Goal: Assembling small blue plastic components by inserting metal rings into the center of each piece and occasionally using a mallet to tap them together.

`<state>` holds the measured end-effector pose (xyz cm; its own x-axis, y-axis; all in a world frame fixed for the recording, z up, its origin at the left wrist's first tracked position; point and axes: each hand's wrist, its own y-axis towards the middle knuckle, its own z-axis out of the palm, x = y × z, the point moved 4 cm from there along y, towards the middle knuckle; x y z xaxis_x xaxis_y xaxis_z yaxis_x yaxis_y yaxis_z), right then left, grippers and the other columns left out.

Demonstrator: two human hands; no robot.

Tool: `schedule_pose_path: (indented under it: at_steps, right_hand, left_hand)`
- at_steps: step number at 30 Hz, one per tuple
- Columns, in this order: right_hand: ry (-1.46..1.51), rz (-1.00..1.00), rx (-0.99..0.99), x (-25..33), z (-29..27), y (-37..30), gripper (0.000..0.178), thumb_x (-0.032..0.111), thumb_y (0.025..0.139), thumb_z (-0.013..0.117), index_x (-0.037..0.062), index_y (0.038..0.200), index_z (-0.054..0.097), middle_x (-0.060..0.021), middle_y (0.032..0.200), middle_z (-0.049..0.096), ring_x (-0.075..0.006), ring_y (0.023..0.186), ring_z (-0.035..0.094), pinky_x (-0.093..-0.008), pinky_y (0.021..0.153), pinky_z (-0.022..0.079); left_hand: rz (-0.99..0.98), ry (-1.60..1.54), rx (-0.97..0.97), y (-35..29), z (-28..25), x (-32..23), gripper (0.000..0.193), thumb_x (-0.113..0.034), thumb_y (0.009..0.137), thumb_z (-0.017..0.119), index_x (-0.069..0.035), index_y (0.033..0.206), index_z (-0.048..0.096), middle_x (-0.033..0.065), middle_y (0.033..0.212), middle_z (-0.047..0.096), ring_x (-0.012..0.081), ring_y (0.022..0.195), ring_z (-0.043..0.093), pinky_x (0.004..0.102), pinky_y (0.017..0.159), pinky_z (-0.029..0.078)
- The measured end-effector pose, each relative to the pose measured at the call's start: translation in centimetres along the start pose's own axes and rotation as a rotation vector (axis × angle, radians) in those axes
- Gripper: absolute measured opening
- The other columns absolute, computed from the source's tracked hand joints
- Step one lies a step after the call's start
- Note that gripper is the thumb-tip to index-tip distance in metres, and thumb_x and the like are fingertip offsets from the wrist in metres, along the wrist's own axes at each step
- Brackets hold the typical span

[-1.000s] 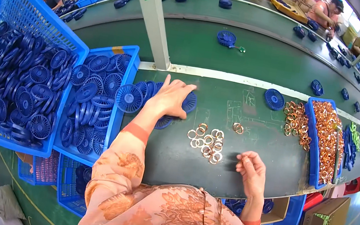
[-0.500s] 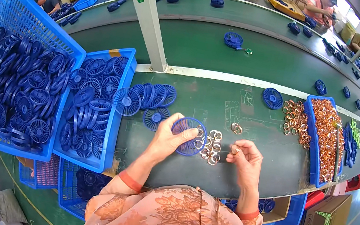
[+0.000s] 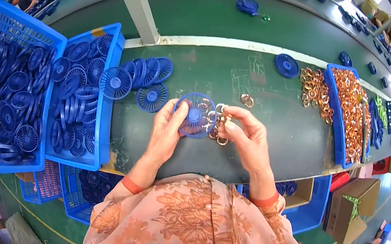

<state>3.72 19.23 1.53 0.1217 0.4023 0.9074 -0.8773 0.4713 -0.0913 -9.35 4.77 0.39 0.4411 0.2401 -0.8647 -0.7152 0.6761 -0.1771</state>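
Note:
My left hand (image 3: 165, 130) is closed on the rim of a round blue fan grille (image 3: 194, 117), thumb on its near face. Close to the grille's right edge, my right hand (image 3: 250, 140) pinches a shiny copper-coloured ring (image 3: 227, 117) between thumb and fingertips. Whether the ring touches the grille I cannot tell. Beneath and behind the grille lie several loose rings (image 3: 222, 141), partly covered by it and by my fingers. A small group of rings (image 3: 247, 100) lies farther back on the green work surface (image 3: 189, 159).
Several blue grilles (image 3: 152, 97) lie left of my hands, beside a blue tray (image 3: 107, 133) and a larger crate (image 3: 51, 99) full of grilles. One grille (image 3: 287, 65) sits at the back. At right stands a blue bin (image 3: 333, 105) of copper rings. A metal post (image 3: 135, 2) rises behind.
My right hand has come left with its ring, up to the grille's right edge. The grille is still in my left hand. The whole view has shifted, with the table appearing higher.

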Motion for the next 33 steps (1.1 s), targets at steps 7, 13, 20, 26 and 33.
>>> schedule_pose_path:
  at_steps: [7, 13, 20, 26, 33]
  right_hand:
    - [-0.014, -0.075, 0.008, -0.7, 0.1, -0.1, 0.034, 0.000, 0.095, 0.070, -0.0001, 0.128, 0.061, -0.0077, 0.115, 0.068, -0.0128, 0.091, 0.071, -0.0265, 0.082, 0.060]
    - [-0.327, -0.209, -0.041, 0.2, 1.4, -0.1, 0.033, -0.003, 0.091, 0.073, -0.0004, 0.122, 0.065, -0.0079, 0.111, 0.069, -0.0128, 0.091, 0.071, -0.0266, 0.077, 0.060]
    - [-0.914, -0.629, -0.054, 2.2, 3.5, 0.5, 0.027, -0.001, 0.083, 0.077, 0.0019, 0.109, 0.071, -0.0143, 0.103, 0.070, -0.0257, 0.089, 0.072, -0.0342, 0.074, 0.059]
    - [-1.013, -0.509, -0.022, 1.5, 2.9, 0.7, 0.023, 0.006, 0.082, 0.080, 0.0022, 0.105, 0.074, -0.0149, 0.099, 0.069, -0.0322, 0.086, 0.070, -0.0384, 0.074, 0.058]
    - [-1.006, -0.694, 0.184, 1.0, 2.8, 0.3, 0.022, 0.005, 0.083, 0.078, 0.0028, 0.104, 0.075, -0.0115, 0.100, 0.068, -0.0300, 0.092, 0.066, -0.0399, 0.079, 0.056]
  left_hand:
    - [-0.055, 0.028, 0.027, -0.3, 0.5, 0.9, 0.029, -0.028, 0.109, 0.053, -0.002, 0.120, 0.060, 0.0093, 0.113, 0.069, 0.0167, 0.099, 0.071, 0.0344, 0.082, 0.064]
    - [-0.089, -0.005, 0.030, -0.3, 0.8, 1.6, 0.030, -0.028, 0.109, 0.053, -0.001, 0.121, 0.061, 0.0101, 0.111, 0.070, 0.0165, 0.096, 0.071, 0.0344, 0.083, 0.063]
    - [-0.076, 0.121, 0.008, -0.2, 0.7, 2.0, 0.024, -0.025, 0.107, 0.057, -0.004, 0.118, 0.063, 0.0041, 0.101, 0.071, 0.0104, 0.085, 0.070, 0.0260, 0.074, 0.060]
    - [-0.043, 0.185, 0.018, -0.2, 0.3, 2.8, 0.030, -0.026, 0.106, 0.060, 0.001, 0.118, 0.065, 0.0047, 0.099, 0.071, 0.0079, 0.083, 0.068, 0.0233, 0.068, 0.059]
    - [-0.113, 0.268, 0.090, -0.4, -0.8, 2.0, 0.031, -0.027, 0.107, 0.056, 0.001, 0.115, 0.067, 0.0044, 0.095, 0.071, 0.0094, 0.081, 0.069, 0.0274, 0.067, 0.061]
